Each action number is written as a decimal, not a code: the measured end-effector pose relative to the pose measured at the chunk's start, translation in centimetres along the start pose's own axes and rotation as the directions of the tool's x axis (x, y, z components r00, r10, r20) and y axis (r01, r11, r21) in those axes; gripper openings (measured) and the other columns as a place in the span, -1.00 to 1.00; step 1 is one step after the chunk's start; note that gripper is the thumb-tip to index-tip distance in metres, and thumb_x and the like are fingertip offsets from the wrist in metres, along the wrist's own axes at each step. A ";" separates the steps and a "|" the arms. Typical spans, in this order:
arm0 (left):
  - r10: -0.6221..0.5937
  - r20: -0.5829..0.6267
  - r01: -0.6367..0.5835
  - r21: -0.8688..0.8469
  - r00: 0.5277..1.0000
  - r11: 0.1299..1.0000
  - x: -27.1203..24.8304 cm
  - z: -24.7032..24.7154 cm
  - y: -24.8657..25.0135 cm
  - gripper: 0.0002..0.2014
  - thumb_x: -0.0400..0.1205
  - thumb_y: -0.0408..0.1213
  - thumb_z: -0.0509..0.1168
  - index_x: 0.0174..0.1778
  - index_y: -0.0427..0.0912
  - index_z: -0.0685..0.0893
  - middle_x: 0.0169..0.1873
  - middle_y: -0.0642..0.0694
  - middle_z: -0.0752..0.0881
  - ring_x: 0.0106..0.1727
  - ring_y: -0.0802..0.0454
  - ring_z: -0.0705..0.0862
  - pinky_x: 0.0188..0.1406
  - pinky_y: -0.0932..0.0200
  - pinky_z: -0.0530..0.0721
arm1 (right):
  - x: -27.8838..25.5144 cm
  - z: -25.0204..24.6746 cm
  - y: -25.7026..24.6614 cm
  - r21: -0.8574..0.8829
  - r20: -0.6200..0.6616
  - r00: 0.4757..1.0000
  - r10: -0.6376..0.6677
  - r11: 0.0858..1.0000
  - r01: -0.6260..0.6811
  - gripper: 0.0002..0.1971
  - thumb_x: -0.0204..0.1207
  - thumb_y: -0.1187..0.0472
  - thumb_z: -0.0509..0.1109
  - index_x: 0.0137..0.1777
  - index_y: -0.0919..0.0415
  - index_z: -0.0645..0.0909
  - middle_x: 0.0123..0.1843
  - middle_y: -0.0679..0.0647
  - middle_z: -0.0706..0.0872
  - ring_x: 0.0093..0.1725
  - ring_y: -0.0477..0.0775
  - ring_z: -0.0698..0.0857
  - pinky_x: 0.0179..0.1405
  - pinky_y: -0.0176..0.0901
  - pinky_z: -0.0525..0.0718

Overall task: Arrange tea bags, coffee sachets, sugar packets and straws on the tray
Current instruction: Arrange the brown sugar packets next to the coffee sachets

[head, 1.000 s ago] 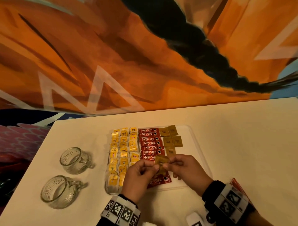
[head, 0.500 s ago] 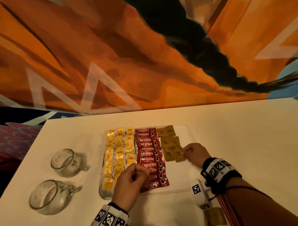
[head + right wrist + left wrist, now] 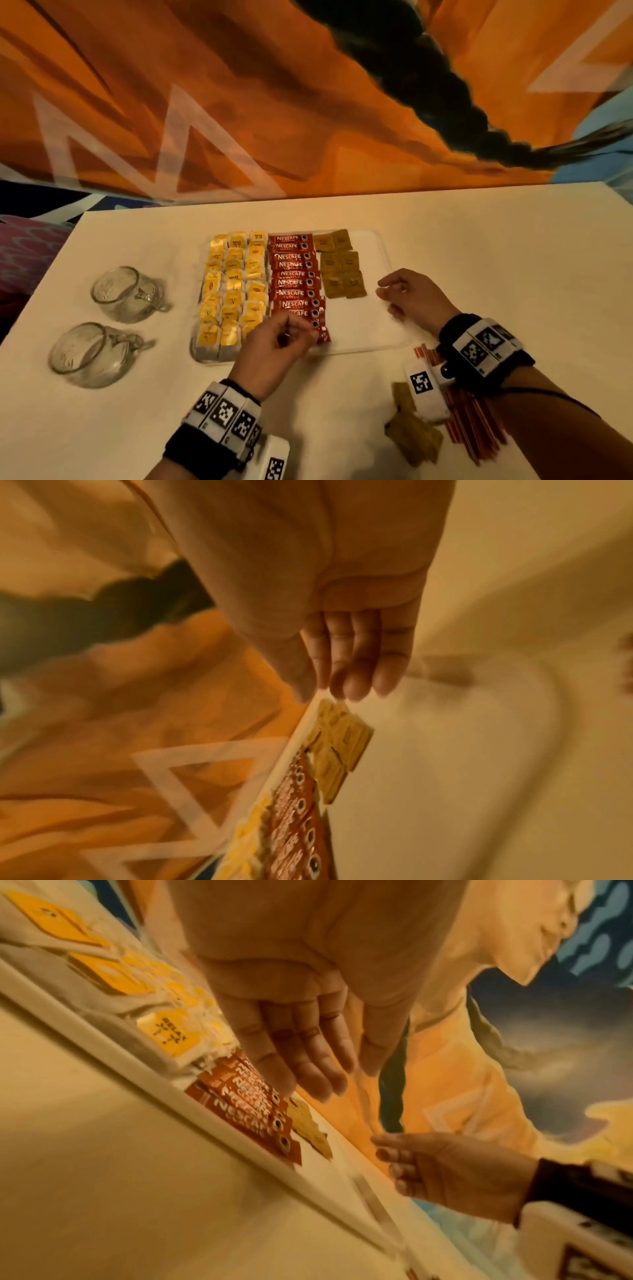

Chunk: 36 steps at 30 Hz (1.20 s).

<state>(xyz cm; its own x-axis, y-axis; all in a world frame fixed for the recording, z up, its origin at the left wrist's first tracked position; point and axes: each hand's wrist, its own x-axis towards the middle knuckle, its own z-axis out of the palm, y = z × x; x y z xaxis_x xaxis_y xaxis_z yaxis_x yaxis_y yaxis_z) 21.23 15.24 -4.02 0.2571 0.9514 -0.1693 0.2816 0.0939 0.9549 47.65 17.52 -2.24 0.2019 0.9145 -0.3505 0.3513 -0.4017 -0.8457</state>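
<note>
A white tray [image 3: 376, 329] holds three columns of yellow tea bags [image 3: 233, 291], one column of red coffee sachets [image 3: 294, 281] and several brown sugar packets [image 3: 342, 267] in pairs. My left hand [image 3: 298, 334] hovers over the near end of the coffee column, fingers loose, holding nothing; the left wrist view shows its fingers [image 3: 308, 1074] nearly straight. To the right of the sugar packets, my right hand [image 3: 385, 289] floats above the bare part of the tray, relaxed and empty. In the right wrist view its fingers [image 3: 346, 680] point at the sugar packets [image 3: 342, 745].
Loose brown sugar packets [image 3: 411, 431] lie on the table near the front edge. A bundle of red straws [image 3: 472, 421] sits beneath my right forearm. Two glass mugs [image 3: 126, 294] [image 3: 89, 356] stand left of the tray. An orange painted wall runs behind the table.
Both hands pinched one brown sugar packet a second ago. The right hand laid it in the sugar rows and has drawn back to the right, empty. The left hand stayed by the coffee sachets.
</note>
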 end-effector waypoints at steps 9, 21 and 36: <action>0.040 0.406 -0.177 0.305 0.913 0.936 -3.9 7.4 -0.3 -0.69 0.32 0.02 0.56 -0.03 0.26 0.70 0.00 0.15 0.73 -0.08 0.16 0.69 -0.01 0.09 0.69 | -7.2 -4.1 4.8 -0.345 0.306 0.951 -0.036 0.927 0.145 -0.76 0.38 0.15 0.60 0.05 -0.01 0.75 -0.05 -0.07 0.75 -0.15 -0.28 0.70 -0.05 -0.34 0.66; -0.053 0.522 -0.421 0.739 0.851 0.526 -4.4 14.7 0.7 -0.50 0.45 -0.03 0.40 0.34 0.26 0.53 0.30 0.20 0.49 0.28 0.07 0.50 0.14 0.07 0.42 | -7.8 -3.3 8.3 -0.574 0.302 0.950 -0.075 0.782 0.244 -0.79 0.32 0.12 0.57 -0.05 0.07 0.70 -0.29 -0.20 0.58 -0.18 -0.11 0.62 -0.18 -0.24 0.60; -0.196 0.353 -0.188 0.803 0.915 0.566 -4.6 12.8 1.5 -0.83 0.53 -0.06 0.29 -0.03 -0.01 0.53 0.03 -0.04 0.72 0.07 -0.09 0.66 -0.02 0.11 0.53 | -8.1 -2.9 8.6 -0.575 0.295 0.955 -0.036 0.792 0.207 -0.87 0.36 0.15 0.56 -0.21 -0.04 0.65 -0.23 -0.18 0.67 -0.11 -0.11 0.71 -0.01 -0.18 0.71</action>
<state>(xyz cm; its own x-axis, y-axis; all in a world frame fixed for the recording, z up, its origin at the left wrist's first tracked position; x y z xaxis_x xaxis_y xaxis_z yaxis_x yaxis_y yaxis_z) 32.34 7.24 -4.91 0.5063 0.7486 -0.4281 0.8530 -0.3616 0.3764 51.70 6.55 -5.47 -0.0890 0.9016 -0.4233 0.8456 -0.1561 -0.5105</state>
